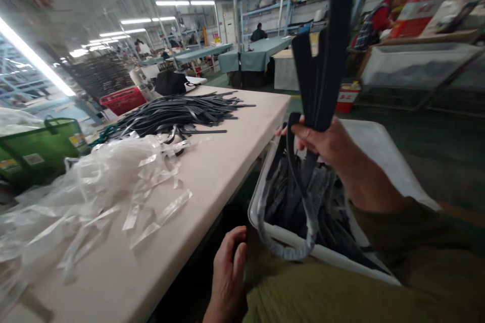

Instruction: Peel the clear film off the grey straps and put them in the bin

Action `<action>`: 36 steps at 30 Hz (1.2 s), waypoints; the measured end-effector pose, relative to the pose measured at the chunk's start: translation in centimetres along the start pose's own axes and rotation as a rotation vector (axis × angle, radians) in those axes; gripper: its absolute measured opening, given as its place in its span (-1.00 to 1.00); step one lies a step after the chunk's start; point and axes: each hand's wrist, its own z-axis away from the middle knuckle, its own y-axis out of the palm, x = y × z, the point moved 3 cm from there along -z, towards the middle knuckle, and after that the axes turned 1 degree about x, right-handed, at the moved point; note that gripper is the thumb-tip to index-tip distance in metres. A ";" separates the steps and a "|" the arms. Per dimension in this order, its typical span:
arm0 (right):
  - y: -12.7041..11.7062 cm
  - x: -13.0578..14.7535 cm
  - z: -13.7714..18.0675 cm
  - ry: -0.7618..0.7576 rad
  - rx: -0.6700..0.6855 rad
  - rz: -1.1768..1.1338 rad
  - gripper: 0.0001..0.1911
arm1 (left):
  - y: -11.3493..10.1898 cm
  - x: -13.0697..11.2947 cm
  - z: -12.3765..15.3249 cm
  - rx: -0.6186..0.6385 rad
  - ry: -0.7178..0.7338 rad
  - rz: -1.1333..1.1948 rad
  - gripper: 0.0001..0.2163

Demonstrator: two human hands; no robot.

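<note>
Head camera looks down over a lap in olive-green cloth, with the two hands well apart. Right hand (326,144) is raised above a white bin (382,154) and clamped around a bundle of dark straps (322,60), which stands upright from the fist and runs out of the top of the frame. From the same grip a strap in a clear plastic sleeve (305,234) hangs down in a loop, its lowest bend lying across the near rim of the bin. More dark straps fill the inside of the bin. Left hand (228,267) sits low by the knee, just beside the near edge of the table (227,171), fingers loosely bent; it seems to rest on the olive cloth, though I cannot tell whether it grips anything. On the table lies a spread pile of loose straps (178,111) at the far end, and nearer, a heap of clear plastic wrappers (94,181). Left of the table stand a green basket (41,146) and, farther back, a red basket (123,98). Beyond the bin, a co-worker in red (382,15) is at another bench, blurred.
</note>
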 end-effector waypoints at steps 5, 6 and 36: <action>-6.9 4.7 -2.2 -0.189 -0.242 0.252 -0.68 | -0.6 3.0 0.1 0.074 -0.234 0.099 -0.52; -7.7 4.8 -2.4 -0.189 -0.258 0.323 -0.71 | -0.6 3.5 0.0 0.084 -0.253 0.111 -0.50; -11.4 -11.3 -2.0 0.670 0.099 0.611 -0.71 | -1.5 8.1 0.7 0.135 -0.322 0.063 -0.46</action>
